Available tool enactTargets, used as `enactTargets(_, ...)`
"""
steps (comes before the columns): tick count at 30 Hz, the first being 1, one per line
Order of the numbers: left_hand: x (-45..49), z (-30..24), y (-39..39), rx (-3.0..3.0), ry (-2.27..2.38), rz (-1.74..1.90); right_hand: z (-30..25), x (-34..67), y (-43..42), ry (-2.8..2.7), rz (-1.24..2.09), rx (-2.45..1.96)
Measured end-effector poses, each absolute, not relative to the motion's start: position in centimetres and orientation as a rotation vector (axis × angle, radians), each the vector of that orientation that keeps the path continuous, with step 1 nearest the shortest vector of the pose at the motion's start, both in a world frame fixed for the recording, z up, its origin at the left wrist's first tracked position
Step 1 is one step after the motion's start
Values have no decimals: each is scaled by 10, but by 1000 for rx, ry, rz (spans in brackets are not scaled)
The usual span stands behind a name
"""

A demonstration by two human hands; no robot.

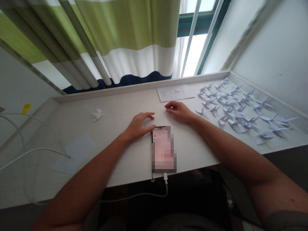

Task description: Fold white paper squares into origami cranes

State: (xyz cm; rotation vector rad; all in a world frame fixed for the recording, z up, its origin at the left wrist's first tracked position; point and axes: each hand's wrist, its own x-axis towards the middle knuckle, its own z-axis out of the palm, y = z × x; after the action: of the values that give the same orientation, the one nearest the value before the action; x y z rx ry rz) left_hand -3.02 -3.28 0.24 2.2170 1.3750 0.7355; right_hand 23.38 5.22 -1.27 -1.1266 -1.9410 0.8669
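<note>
A smartphone (163, 147) lies face up at the table's front edge, its screen lit and mostly pixelated. A white charging cable (165, 178) is plugged into its lower end. My left hand (141, 125) rests just left of the phone's top, fingers apart, with the thumb tip at the phone's upper left corner. Nothing shows in that hand. Beyond the phone and to its right, my right hand (179, 111) lies on the table with loosely bent fingers and a small gap at the thumb, holding nothing I can see.
Many folded paper cranes (240, 106) cover the table's right side. A printed sheet (175, 93) lies behind my right hand. Crumpled white paper (97, 115) sits at the left, with a plain paper sheet (74, 154) and loose white cables (36, 152) nearer. A raised rim (134, 86) borders the back.
</note>
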Motion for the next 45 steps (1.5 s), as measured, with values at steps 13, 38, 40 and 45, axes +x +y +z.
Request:
enactTargets(13, -33, 4, -34, 2253, 1315, 641, -11, 235, 52, -1972, 858, -1116)
enactTargets(38, -32, 8, -37, 2279, 1297, 580, -12, 236, 52, -2003, 843, -1114)
enactTargets(40, -33, 10, -38, 2276, 1283, 555, -12, 237, 52, -2008, 844, -1111)
enactTargets(45, -34, 11, -38, 2274, 1297, 540, -11, 237, 52, -2020, 847, -1108)
